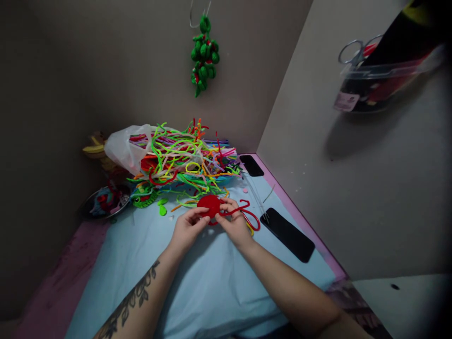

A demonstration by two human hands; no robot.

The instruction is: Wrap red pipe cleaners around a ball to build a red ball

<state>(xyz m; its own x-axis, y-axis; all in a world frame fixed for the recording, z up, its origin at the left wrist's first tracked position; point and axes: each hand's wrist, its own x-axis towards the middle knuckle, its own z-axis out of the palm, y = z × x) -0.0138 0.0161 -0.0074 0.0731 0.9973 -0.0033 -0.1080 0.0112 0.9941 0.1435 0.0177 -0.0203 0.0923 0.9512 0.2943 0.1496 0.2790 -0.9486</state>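
A round red pipe-cleaner coil [209,205] is held between both hands above the light blue cloth [197,287]. My left hand [187,229] pinches its lower left edge. My right hand [233,222] is closed on the coil's right side and on the loose red pipe-cleaner strand [251,217] that loops out to the right. Just behind the hands lies a big heap of pipe cleaners in many colours [183,157].
Two dark phones lie at the right, one near [286,234] and one farther back [251,165]. A white plastic bag [124,147] and a small dish of bits [104,201] sit at the left. A green pipe-cleaner bunch [204,54] hangs on the wall; a container with scissors [379,66] hangs at right.
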